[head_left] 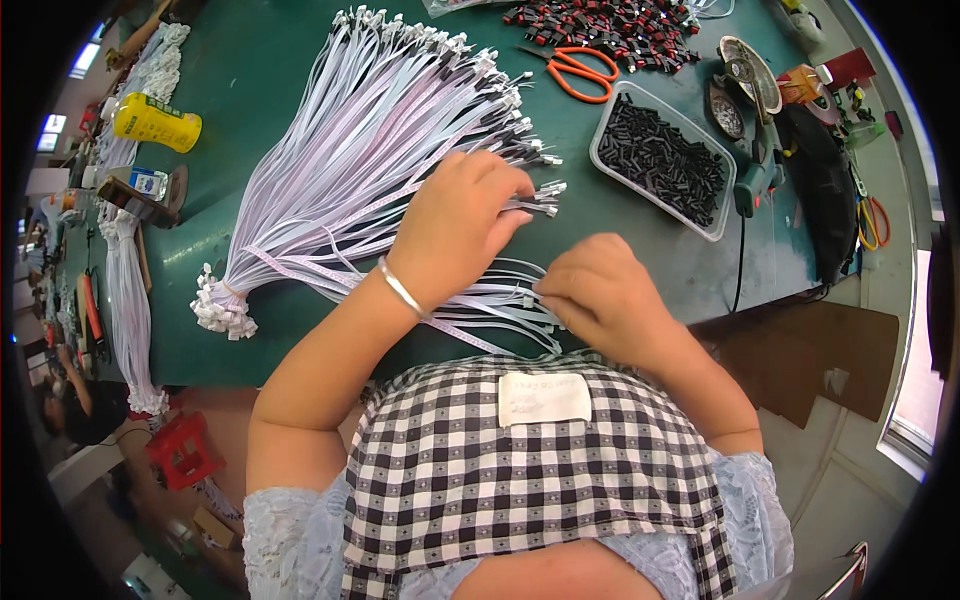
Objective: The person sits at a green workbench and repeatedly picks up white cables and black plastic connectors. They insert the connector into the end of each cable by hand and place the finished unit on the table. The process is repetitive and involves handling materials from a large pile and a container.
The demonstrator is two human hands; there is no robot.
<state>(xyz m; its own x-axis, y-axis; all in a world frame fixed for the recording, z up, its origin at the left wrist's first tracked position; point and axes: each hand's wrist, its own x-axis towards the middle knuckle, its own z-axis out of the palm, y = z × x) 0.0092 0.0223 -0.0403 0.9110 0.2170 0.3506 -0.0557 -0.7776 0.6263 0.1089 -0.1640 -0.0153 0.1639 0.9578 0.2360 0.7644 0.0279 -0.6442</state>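
Note:
A large fanned bundle of flat white and pinkish cables (350,150) lies on the green table, tied together near its white connectors (225,305) at the left. Many of the far ends carry black sleeves and small white connectors. My left hand (462,225) rests over the near part of the fan, its fingers curled round several cables whose ends stick out beyond the fingertips. To its right, my right hand (605,295) is closed in a pinch at the end of one cable. Loose cable ends (535,320) spread below, close to my checked apron.
A clear plastic box of short black tubes (665,155) stands at the right, near orange-handled scissors (582,75) and a pile of red-and-black parts (620,30). A hot-air tool (757,175) lies beyond it. A yellow bottle (158,122) and more cable bundles (125,300) are at the left.

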